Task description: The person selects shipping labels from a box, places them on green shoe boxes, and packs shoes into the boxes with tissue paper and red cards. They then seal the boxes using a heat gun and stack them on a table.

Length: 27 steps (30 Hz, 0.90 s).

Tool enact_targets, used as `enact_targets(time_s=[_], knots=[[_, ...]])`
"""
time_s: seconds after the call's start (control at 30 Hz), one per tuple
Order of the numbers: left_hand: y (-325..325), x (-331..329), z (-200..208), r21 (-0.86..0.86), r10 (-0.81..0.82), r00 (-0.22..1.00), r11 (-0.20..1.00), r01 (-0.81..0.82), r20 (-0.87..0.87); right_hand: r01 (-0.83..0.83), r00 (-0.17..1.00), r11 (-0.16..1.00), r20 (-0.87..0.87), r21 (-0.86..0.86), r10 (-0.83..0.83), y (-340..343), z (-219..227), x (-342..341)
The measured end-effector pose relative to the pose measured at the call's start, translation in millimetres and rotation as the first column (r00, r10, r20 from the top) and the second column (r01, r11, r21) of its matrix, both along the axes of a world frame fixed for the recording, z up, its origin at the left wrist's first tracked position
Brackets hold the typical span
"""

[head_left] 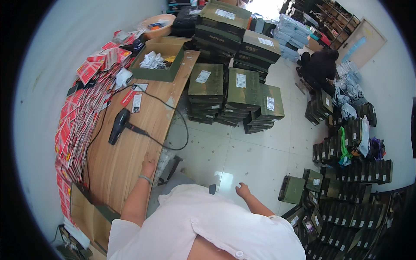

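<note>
My left hand (148, 167) rests at the near edge of the wooden table (125, 169), fingers stretched out and nothing in them. A wristband circles that wrist. Closest to it lies a black hair dryer (119, 125) on its side, its handle toward the table's right edge and its cord looping out over the floor. Beyond the dryer are a red tag and a white label (136, 104). Over the tiled floor, my right hand (244, 190) hangs loosely open, touching nothing.
Red printed packets (71, 130) pile along the wall side. An open green box (158, 71) holds crumpled white paper. Stacks of dark green boxes (242, 89) stand beyond the table, with more boxes (355, 214) at right. A person in dark clothes (320, 67) crouches farther back.
</note>
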<state>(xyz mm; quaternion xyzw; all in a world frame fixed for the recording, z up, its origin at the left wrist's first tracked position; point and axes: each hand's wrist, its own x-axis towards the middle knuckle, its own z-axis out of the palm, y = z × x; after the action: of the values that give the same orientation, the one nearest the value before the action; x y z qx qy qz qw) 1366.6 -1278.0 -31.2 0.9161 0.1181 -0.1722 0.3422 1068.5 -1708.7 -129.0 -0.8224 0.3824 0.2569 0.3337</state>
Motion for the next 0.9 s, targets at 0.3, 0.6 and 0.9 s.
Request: enact_targets(time_s=[0.3,0.6,0.9], knots=[[-2,160,-50,0.089,0.019,0.999,0.996,-0.024,0.050,-0.115,0.991,0.986,-0.052,0.119,0.122,-1,-28,78],[46,274,-90,0.153,0.258,0.965,0.953,-0.261,0.040,0.253,0.967,0.955,0.042,-0.153,-0.250,-66,35,174],[185,410,-124,-0.086,0.317,0.949,0.945,-0.315,0.007,0.094,0.996,0.995,-0.001,-0.040,-0.094,-29,47,216]])
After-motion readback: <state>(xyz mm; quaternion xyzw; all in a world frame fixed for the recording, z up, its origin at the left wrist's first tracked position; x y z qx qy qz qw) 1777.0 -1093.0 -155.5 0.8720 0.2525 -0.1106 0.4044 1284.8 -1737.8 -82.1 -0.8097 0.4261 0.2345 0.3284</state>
